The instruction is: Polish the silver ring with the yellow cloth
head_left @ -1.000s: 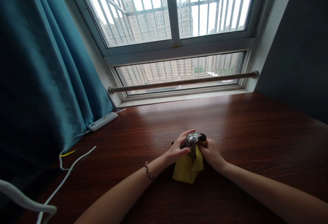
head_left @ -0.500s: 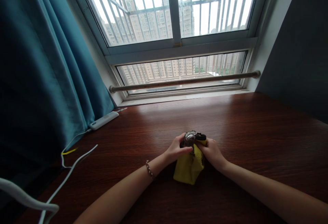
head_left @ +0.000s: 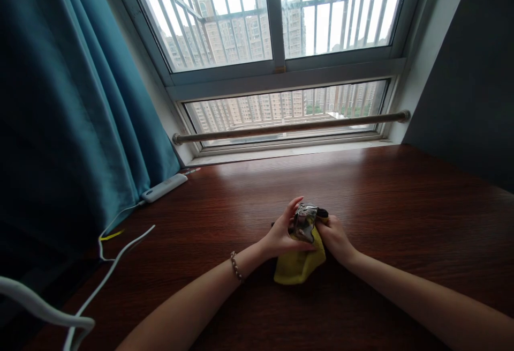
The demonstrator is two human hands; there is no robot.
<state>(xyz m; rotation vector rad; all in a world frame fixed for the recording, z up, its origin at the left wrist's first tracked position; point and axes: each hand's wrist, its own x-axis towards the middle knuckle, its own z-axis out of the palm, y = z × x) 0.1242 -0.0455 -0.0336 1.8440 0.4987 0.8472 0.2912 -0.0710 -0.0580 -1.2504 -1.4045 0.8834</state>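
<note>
At the far left a teal curtain [head_left: 60,99] hangs down to the left edge of the counter [head_left: 401,206], and white cables [head_left: 116,254] trail across the near-left corner, one running back to a white power strip [head_left: 164,187] that lies at the counter's back-left edge under the window [head_left: 277,45]. All of these sit well apart from the hands. Near the middle of the counter the left hand [head_left: 283,233], with a bead bracelet [head_left: 236,266] on its wrist, has its thumb and lower fingers closed on a small shiny glass object [head_left: 304,221], while its upper fingers stand raised and spread. A yellow cloth [head_left: 299,265] lies under and around the object, its lower part resting on the counter. The right hand [head_left: 335,238] is closed on the cloth and presses it to the object's right side; a dark part [head_left: 322,213] shows just above its fingers. This looks like the wiping step, mid-way. The next move seems to call for turning the object in the left hand to bring an unwiped face to the cloth, with a firm hold on the slick surface. Nothing stands in the way nearby; the rest of the counter to the right shows only bare wood.
</note>
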